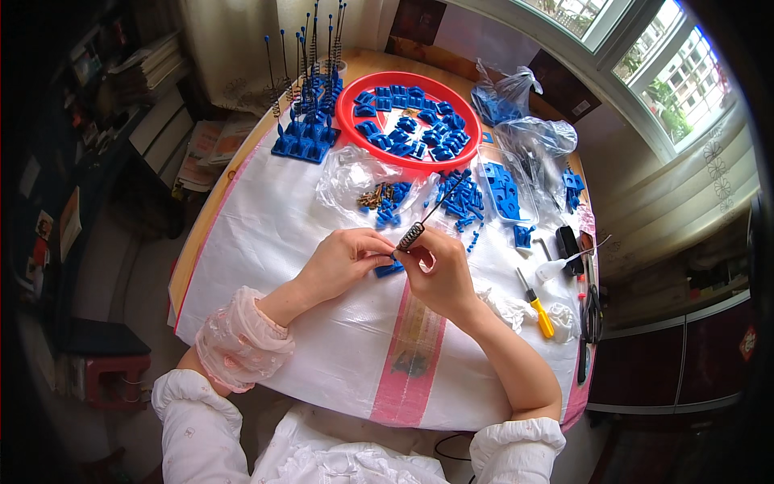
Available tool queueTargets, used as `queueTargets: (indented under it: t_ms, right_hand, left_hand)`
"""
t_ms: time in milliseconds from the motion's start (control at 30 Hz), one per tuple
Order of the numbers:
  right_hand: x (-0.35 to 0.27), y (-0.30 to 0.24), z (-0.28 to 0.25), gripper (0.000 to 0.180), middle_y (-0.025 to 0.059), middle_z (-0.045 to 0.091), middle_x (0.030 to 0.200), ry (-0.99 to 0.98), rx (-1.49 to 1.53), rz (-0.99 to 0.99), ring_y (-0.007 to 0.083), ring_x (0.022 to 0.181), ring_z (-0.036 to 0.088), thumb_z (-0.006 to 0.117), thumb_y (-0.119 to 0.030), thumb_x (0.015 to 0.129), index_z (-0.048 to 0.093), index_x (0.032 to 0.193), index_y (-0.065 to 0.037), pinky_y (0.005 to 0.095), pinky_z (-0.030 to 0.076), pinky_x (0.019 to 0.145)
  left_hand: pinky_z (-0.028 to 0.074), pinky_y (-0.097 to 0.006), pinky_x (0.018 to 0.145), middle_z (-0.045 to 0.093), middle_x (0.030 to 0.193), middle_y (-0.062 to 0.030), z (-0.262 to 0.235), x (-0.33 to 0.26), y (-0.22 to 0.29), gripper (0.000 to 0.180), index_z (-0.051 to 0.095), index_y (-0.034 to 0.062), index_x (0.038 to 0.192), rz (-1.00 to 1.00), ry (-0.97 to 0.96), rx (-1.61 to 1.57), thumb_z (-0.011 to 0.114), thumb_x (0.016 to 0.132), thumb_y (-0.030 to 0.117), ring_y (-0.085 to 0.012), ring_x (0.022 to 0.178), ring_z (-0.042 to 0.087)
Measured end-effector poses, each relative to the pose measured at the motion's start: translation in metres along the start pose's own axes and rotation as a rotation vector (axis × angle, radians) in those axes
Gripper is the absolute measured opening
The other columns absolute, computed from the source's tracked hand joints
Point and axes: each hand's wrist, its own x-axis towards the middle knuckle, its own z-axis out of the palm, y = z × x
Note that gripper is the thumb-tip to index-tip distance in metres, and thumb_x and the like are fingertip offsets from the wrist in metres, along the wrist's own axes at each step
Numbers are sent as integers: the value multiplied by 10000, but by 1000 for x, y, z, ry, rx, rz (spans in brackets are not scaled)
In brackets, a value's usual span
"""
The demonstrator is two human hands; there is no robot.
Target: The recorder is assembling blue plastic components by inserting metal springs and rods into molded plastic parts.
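Presently, one red stool (118,381) is standing left of the white-covered table (322,351). Your left hand (348,256) is pinching one blue piece (389,269), mid-table; just above it, one black spring (410,236) is being gripped by your right hand (443,273). One yellow screwdriver (542,318) is lying farther right, and one red lettered tag (748,344) is showing on the cabinet (645,365).
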Motion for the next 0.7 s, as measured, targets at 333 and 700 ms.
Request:
queueTargets:
  t_ms: [333,700]
  right_hand:
    - [0,1,0,71,75,587,671,0,-4,1,142,540,503,705,18,776,636,781,2,284,387,504]
    - [-1,-2,-1,87,111,582,703,-24,-8,59,270,643,583,694,10,756,611,775,-8,364,436,590]
  left_hand:
    - [513,-265,653,712,948,-73,0,0,1,176,735,7,993,-30,-2,-5,724,833,79,-144,721,653]
    - [501,-258,604,710,928,-60,0,0,2,165,739,15,990,-30,-3,-19,719,842,84,-126,662,627]
